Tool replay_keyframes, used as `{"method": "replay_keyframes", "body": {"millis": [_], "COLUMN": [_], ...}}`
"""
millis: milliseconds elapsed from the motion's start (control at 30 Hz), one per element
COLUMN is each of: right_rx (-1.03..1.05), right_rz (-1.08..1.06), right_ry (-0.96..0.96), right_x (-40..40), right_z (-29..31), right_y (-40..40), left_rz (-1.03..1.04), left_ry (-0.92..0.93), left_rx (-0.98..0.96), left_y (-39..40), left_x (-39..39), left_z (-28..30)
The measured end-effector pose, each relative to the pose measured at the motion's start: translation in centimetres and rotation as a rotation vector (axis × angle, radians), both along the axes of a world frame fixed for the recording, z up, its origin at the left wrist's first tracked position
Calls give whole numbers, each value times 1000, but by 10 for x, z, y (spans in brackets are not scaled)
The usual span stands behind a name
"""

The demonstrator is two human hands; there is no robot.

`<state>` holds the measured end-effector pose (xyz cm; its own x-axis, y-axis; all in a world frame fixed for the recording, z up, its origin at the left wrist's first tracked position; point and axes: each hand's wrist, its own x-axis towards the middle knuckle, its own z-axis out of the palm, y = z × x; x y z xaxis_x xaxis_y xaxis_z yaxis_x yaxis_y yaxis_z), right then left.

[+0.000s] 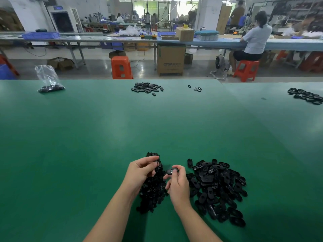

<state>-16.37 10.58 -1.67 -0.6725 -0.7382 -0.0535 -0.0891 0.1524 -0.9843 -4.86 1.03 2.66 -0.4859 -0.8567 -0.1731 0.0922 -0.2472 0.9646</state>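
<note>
as black heaps crowd them, left hand and right hand pinch parts.

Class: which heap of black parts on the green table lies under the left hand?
The narrow heap of smaller parts, beneath the left hand. The broad heap lies beside the right hand; the other heaps lie farther off.

Head-worn wide-angle view, facing forward and down, close above left hand and right hand
</note>
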Motion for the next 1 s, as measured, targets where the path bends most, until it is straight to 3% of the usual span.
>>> {"method": "replay_keyframes", "body": {"millis": [267,467,700,1000], "right_rx": [20,60,85,15], "right_rz": [3,19,8,5], "right_ry": [27,66,90,-29], "right_x": [0,-1,-1,-1], "right_z": [-1,-4,-1,2], "right_y": [-1,-1,0,1], "left_rz": [-12,2,10,38], "left_ry": [-54,-273,-399,-527], "left_rx": [-3,-164,-167,-247], "left_y": [8,16,29,31], "left_x": [-7,-17,-37,-46], "left_z": [9,10,9,9]}}
